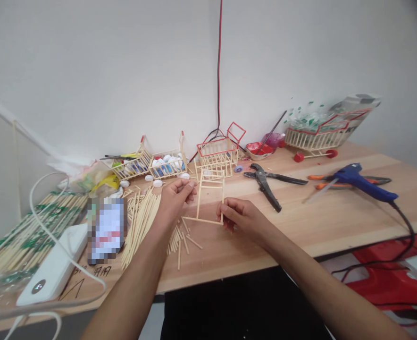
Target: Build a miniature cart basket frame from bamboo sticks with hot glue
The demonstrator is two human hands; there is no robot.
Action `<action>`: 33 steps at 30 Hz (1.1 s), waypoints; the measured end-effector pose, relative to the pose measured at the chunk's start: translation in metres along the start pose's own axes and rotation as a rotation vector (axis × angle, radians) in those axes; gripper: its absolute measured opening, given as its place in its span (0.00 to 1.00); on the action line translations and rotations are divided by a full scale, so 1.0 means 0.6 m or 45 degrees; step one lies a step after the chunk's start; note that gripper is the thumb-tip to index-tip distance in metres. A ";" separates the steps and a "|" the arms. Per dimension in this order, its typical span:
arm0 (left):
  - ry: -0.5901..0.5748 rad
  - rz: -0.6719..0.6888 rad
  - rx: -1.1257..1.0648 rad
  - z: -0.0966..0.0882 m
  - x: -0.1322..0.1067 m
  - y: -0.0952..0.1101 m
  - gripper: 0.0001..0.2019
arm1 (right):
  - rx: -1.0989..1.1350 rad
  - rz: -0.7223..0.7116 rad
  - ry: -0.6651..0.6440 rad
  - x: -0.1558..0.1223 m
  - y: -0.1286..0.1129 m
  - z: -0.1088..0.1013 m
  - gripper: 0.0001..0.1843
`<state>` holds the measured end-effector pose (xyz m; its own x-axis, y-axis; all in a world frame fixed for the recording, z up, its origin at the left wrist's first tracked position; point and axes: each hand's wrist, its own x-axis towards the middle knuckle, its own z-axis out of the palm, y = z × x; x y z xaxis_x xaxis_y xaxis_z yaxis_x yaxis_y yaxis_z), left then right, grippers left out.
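Observation:
My right hand [237, 213] pinches the lower right corner of a small frame of thin wooden sticks [198, 203], held tilted up above the table. The frame has two long sides, a few short crossbars near its top and a longer bar along its bottom. To the left of it, apart from its side, is my left hand [180, 192], with thumb and fingertips pressed together. Whatever may lie in that pinch is too small to make out. Loose wooden sticks [141, 222] lie in a pile under and beside my left forearm.
Behind stand several miniature stick carts, one with a red rim [217, 147]. Cutting pliers [265, 186] and a blue glue gun [366, 182] lie to the right. A red paint dish [260, 151] is by the wall. A white power strip [53, 264] and phone [106, 231] lie left.

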<state>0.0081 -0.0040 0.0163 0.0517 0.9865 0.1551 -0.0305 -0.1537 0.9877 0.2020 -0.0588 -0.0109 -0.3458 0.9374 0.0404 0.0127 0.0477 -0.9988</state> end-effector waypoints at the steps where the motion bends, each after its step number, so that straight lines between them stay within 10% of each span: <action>1: 0.006 0.000 -0.006 0.000 0.000 0.001 0.12 | -0.008 0.005 0.001 0.000 0.000 0.001 0.18; 33: 0.063 0.003 -0.001 -0.006 0.002 -0.001 0.12 | -0.009 0.049 0.010 0.001 0.004 0.000 0.17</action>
<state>0.0048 -0.0025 0.0159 0.0021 0.9877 0.1561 -0.0312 -0.1560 0.9873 0.2016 -0.0580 -0.0131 -0.3373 0.9414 0.0025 0.0325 0.0144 -0.9994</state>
